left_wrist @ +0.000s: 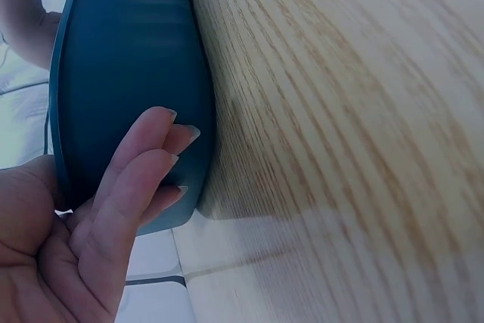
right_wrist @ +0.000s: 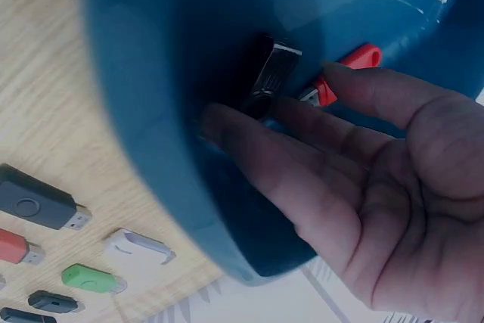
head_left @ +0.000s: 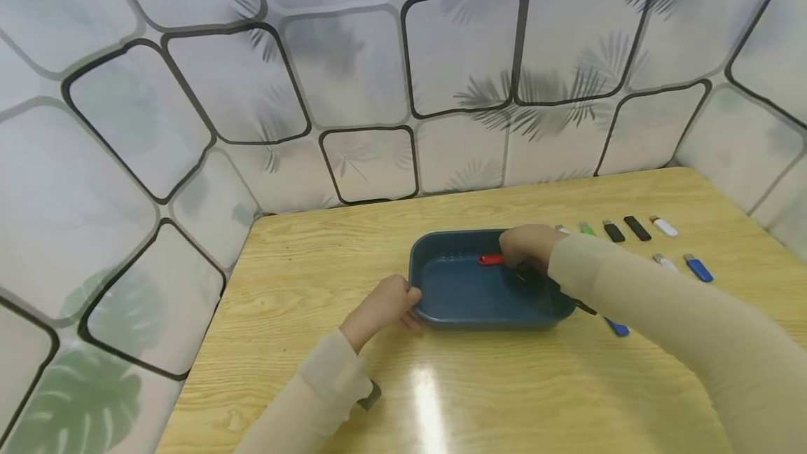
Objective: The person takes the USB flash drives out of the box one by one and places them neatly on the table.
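A dark blue rectangular container (head_left: 479, 324) stands on the wooden table. My left hand (head_left: 387, 307) grips its left end, with the thumb at the rim and the fingers (left_wrist: 136, 179) against the outer wall. Inside the container is my right hand (right_wrist: 340, 164), its thumb and fingers apart. Close to those fingertips lies a black USB stick (right_wrist: 272, 73) with a shiny metal side. A red USB stick (right_wrist: 363, 57) lies beside the thumb, partly covered by it; its red end (head_left: 490, 260) also shows in the head view.
More USB sticks lie right of the container, among them a green one (head_left: 587, 228), a black one (head_left: 637, 228), a white one (head_left: 664, 226) and a blue one (head_left: 698, 267). Another blue stick (head_left: 616, 327) is partly under the right forearm. Patterned cloth (head_left: 353, 76) surrounds the table's back and sides.
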### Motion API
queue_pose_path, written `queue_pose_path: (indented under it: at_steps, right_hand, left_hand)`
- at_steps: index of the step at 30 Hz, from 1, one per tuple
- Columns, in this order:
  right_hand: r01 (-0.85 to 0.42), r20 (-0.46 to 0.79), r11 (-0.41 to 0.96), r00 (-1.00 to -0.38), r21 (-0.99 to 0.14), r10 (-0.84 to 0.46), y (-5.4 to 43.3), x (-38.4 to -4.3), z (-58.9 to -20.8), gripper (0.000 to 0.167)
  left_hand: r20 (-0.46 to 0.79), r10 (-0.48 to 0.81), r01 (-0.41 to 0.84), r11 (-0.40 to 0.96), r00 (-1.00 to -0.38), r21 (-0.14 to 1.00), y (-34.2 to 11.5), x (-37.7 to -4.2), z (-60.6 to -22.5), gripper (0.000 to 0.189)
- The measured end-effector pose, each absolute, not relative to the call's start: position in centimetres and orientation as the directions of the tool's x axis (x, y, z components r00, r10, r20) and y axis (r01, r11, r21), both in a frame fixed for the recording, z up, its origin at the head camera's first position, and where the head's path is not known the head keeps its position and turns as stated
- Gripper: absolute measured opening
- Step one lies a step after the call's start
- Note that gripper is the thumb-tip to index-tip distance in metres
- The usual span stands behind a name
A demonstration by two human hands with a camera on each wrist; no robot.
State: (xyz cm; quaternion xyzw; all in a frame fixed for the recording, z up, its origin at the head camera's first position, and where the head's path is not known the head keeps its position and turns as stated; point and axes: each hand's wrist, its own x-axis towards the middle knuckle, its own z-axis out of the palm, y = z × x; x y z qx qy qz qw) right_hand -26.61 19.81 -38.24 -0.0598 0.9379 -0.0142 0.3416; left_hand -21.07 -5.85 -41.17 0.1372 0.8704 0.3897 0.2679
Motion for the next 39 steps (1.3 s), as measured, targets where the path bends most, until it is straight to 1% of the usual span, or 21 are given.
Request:
queue_pose_path:
  at_steps: [2, 4, 6, 10, 13, 17, 26, 30, 34, 39]
  right_hand:
    - [-0.114, -0.632, 0.991, -0.765, -0.064, -0.129, 19.7, -26.8, -38.5, 0.008]
    - [-0.153, -0.614, 0.988, -0.776, -0.032, -0.140, 19.6, -26.9, -38.7, 0.008]
    - [-0.194, -0.600, 0.981, -0.785, -0.001, -0.156, 19.4, -26.9, -38.8, 0.013]
    - [-0.237, -0.616, 0.970, -0.771, 0.043, -0.161, 19.4, -26.5, -39.0, 0.021]
    - [-0.225, -0.637, 0.974, -0.755, 0.033, -0.153, 19.4, -26.2, -39.0, 0.026]
    - [-0.201, -0.634, 0.979, -0.760, 0.018, -0.145, 19.2, -26.0, -38.9, 0.027]
    - [-0.229, -0.657, 0.970, -0.744, 0.082, -0.120, 18.4, -25.8, -38.4, 0.029]
    - [-0.206, -0.653, 0.975, -0.750, 0.082, -0.104, 18.4, -26.0, -38.2, 0.026]
    - [-0.191, -0.655, 0.980, -0.748, 0.061, -0.105, 18.6, -26.1, -38.2, 0.019]
    - [-0.210, -0.642, 0.976, -0.757, 0.059, -0.124, 18.8, -25.9, -37.8, 0.020]
  left_hand:
    - [-0.359, 0.446, 0.031, 0.661, -0.820, 0.750, -5.9, -21.0, -41.1, 0.033]
    - [-0.359, 0.443, 0.032, 0.665, -0.821, 0.746, -5.9, -20.9, -41.1, 0.033]
    - [-0.355, 0.444, 0.038, 0.667, -0.823, 0.744, -5.9, -20.9, -41.1, 0.033]
    - [-0.350, 0.453, 0.055, 0.671, -0.820, 0.739, -5.8, -21.0, -41.1, 0.032]
    - [-0.353, 0.455, 0.057, 0.673, -0.818, 0.738, -5.7, -21.1, -41.1, 0.033]
    - [-0.357, 0.450, 0.045, 0.669, -0.819, 0.742, -5.8, -21.1, -41.0, 0.032]
    - [-0.363, 0.446, 0.042, 0.676, -0.818, 0.736, -5.9, -21.2, -41.1, 0.032]
    - [-0.369, 0.442, 0.037, 0.680, -0.818, 0.732, -5.8, -21.2, -41.2, 0.032]
    - [-0.364, 0.446, 0.043, 0.678, -0.818, 0.733, -5.8, -21.2, -41.2, 0.033]
    - [-0.361, 0.442, 0.050, 0.685, -0.821, 0.726, -5.8, -21.1, -41.1, 0.033]
